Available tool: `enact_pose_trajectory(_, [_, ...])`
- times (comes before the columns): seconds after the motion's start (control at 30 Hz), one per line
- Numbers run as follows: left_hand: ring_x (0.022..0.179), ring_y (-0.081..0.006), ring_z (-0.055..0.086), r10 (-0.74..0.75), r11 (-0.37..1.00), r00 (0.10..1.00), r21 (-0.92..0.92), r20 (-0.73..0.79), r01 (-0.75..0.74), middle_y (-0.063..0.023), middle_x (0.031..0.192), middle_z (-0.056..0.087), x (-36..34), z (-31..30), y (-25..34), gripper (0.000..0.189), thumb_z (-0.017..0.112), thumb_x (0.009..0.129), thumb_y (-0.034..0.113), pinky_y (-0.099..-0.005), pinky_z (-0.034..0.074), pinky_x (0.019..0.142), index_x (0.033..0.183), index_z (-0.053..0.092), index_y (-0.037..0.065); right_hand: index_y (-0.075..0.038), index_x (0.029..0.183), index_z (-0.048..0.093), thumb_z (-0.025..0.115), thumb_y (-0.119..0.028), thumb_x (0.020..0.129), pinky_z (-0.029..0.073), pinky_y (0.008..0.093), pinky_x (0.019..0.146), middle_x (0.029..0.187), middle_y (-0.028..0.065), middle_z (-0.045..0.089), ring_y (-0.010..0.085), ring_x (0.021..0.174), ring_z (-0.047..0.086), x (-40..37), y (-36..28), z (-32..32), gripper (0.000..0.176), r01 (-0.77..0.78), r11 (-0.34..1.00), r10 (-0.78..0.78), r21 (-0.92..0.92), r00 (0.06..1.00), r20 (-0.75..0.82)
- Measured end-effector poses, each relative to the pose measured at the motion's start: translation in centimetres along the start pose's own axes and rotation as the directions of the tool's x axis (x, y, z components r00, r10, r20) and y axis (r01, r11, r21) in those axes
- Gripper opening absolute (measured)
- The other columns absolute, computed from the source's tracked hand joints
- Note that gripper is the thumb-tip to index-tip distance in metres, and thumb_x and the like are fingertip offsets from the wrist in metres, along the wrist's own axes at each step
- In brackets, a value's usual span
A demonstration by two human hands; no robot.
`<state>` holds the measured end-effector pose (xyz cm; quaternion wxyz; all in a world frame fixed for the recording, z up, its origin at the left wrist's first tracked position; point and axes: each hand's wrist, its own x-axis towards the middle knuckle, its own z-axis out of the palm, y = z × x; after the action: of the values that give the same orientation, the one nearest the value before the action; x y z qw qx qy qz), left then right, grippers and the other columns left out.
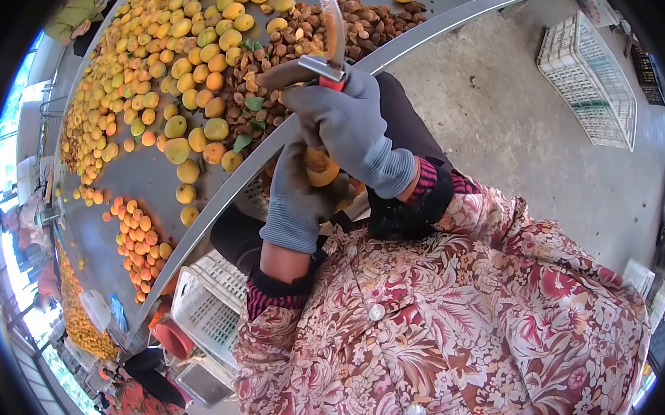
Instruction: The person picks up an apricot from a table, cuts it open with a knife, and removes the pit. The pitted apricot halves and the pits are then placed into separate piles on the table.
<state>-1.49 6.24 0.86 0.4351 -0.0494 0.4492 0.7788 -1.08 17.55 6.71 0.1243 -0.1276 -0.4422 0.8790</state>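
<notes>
A grey glove covers my right hand (340, 125), which is closed round the red handle of a curved knife (333, 27); its blade points up over the table's edge. Lower and to the left, my gloved left hand (297, 194) has its fingers wrapped round a cut orange-yellow fruit (321, 169), partly hidden by both hands. The two hands are close together over my lap. Beyond them lie a pile of brown pits (364, 30) and many whole yellow fruits (176, 150).
The metal table's raised rim (232, 183) curves past my hands. White crates (211, 299) and a red bucket (171, 336) stand below at the left. Another white crate (587, 78) sits on the floor at upper right. Other people are at the far left.
</notes>
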Motion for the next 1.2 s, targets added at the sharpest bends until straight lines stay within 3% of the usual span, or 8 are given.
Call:
enact_pose_trajectory(0.13, [0.089, -0.0191, 0.061, 0.325, 0.778, 0.935, 0.602, -0.14, -0.18, -0.0067, 0.102, 0.06, 0.0, -0.2, 0.0, 0.043, 0.06, 0.072, 0.003, -0.0295, 0.051, 0.08, 0.113, 0.047, 0.001, 0.0, 0.087, 0.068, 0.057, -0.003, 0.078, 0.035, 0.0264, 0.039, 0.051, -0.0007, 0.047, 0.0081, 0.037, 0.039, 0.2, -0.6, -0.3, 0.015, -0.034, 0.999, 0.034, 0.0, 0.999, 0.029])
enact_pose_trajectory(0.27, [0.078, -0.0125, 0.059, 0.276, 0.847, 0.947, 0.507, -0.163, -0.159, -0.0046, 0.087, 0.059, -1.2, 1.0, 0.8, 0.022, 0.06, 0.079, 0.012, -0.0255, 0.05, 0.069, 0.097, 0.054, 0.002, 0.002, 0.107, 0.058, 0.041, -0.009, 0.089, 0.024, 0.0221, 0.039, 0.048, -0.0059, 0.028, 0.0046, 0.038, 0.023, 1.2, 1.3, -2.4, 0.027, -0.194, 0.943, 0.186, 0.271, 0.981, 0.057])
enact_pose_trajectory(0.53, [0.079, -0.0128, 0.054, 0.604, 0.19, 0.776, 0.913, 0.182, -0.362, -0.0058, 0.084, 0.055, -0.8, 1.2, 0.9, 0.023, 0.056, 0.087, 0.016, -0.0249, 0.044, 0.071, 0.097, 0.05, -0.004, -0.008, 0.081, 0.044, 0.043, -0.013, 0.086, 0.019, 0.0263, 0.038, 0.047, -0.0061, 0.022, 0.0093, 0.038, 0.019, 2.6, 3.2, -4.3, 0.007, -0.333, 0.762, 0.358, 0.556, 0.931, 0.067])
enact_pose_trajectory(0.63, [0.063, -0.0183, 0.061, 0.193, 0.978, 0.88, 0.008, -0.434, -0.21, -0.0121, 0.078, 0.06, 0.0, 3.1, 1.0, 0.018, 0.05, 0.086, 0.02, -0.0273, 0.052, 0.052, 0.09, 0.054, 0.003, 0.0, 0.105, 0.057, 0.039, -0.01, 0.089, 0.019, 0.0239, 0.038, 0.049, -0.0075, 0.02, 0.007, 0.038, 0.017, 3.1, 3.7, -4.6, 0.026, -0.298, 0.713, 0.344, 0.635, 0.937, 0.054])
enact_pose_trajectory(0.77, [0.056, -0.0203, 0.061, 0.012, 0.983, 0.877, -0.153, -0.481, -0.097, -0.0145, 0.075, 0.06, 0.8, 3.0, 1.0, 0.025, 0.044, 0.089, 0.024, -0.0277, 0.052, 0.046, 0.09, 0.054, 0.001, 0.0, 0.104, 0.056, 0.041, -0.008, 0.089, 0.019, 0.0236, 0.038, 0.048, -0.0073, 0.022, 0.0065, 0.038, 0.018, 3.1, 3.7, -4.6, 0.024, -0.274, 0.694, 0.311, 0.666, 0.948, 0.066])
enact_pose_trajectory(0.87, [0.049, -0.0183, 0.058, 0.75, 0.406, 0.661, 0.808, -0.028, -0.427, -0.0136, 0.071, 0.06, 0.3, 1.5, 0.1, 0.029, 0.041, 0.091, 0.028, -0.0233, 0.046, 0.04, 0.087, 0.053, 0.003, 0.0, 0.098, 0.059, 0.043, -0.004, 0.087, 0.024, 0.0214, 0.038, 0.047, -0.0055, 0.031, 0.0045, 0.038, 0.025, 2.1, 1.7, -3.1, 0.019, 0.059, 0.996, -0.065, 0.066, 0.993, 0.099])
enact_pose_trajectory(0.93, [0.071, -0.0147, 0.056, 0.018, 0.985, 0.983, 0.172, -0.184, 0.014, -0.0104, 0.089, 0.058, 0.4, -0.2, 2.4, 0.028, 0.046, 0.092, 0.03, -0.0242, 0.047, 0.057, 0.098, 0.052, 0.003, 0.002, 0.095, 0.061, 0.047, -0.004, 0.085, 0.029, 0.0218, 0.037, 0.049, -0.0015, 0.04, 0.0054, 0.038, 0.033, 1.6, -1.8, -1.4, 0.018, 0.143, 0.99, -0.143, 0.009, 0.982, 0.126])
enact_pose_trajectory(1.2, [0.057, -0.0126, 0.048, 0.093, 0.994, 0.98, -0.044, -0.179, -0.102, -0.006, 0.087, 0.055, -1.1, 0.5, 1.5, 0.026, 0.039, 0.094, 0.037, -0.0223, 0.038, 0.051, 0.104, 0.048, 0.015, 0.003, 0.091, 0.065, 0.053, -0.003, 0.081, 0.034, 0.0211, 0.036, 0.05, 0.0014, 0.049, 0.0067, 0.037, 0.042, 0.5, -1.3, -1.5, 0.016, 0.199, 0.97, -0.206, 0.139, 0.978, 0.036])
